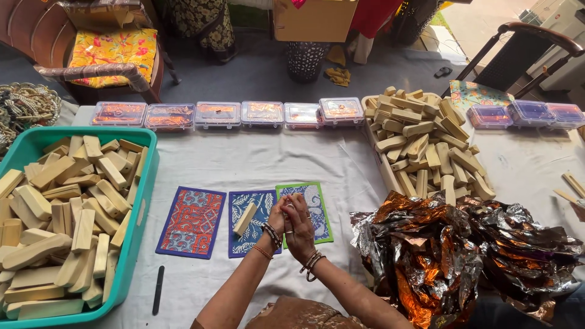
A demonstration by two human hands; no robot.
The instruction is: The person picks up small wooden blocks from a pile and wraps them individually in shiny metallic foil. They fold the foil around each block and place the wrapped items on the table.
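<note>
Left hand (277, 216) and right hand (298, 222) met, clasped over something hidden; one block (245, 219) lay on the blue mat (251, 234); red mat (192, 222) bare; tub (143, 183) full.

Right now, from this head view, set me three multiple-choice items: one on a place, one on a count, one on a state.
1. Where does the single loose wooden block lie?
A. On the blue patterned mat
B. In the teal tub
C. On the foil heap

2. How many patterned mats lie in the row before the hands?
A. Two
B. Three
C. Five

3. How are the two hands placed?
A. Far apart on the cloth
B. Pressed together over the green mat
C. Both inside the teal tub

Answers:
1 A: the block rests on the blue mat, apart from the teal tub and the foil heap.
2 B: a red mat, the blue one and a green mat.
3 B: the left hand and right hand meet above the green mat; what the fingers hold is hidden.
</note>
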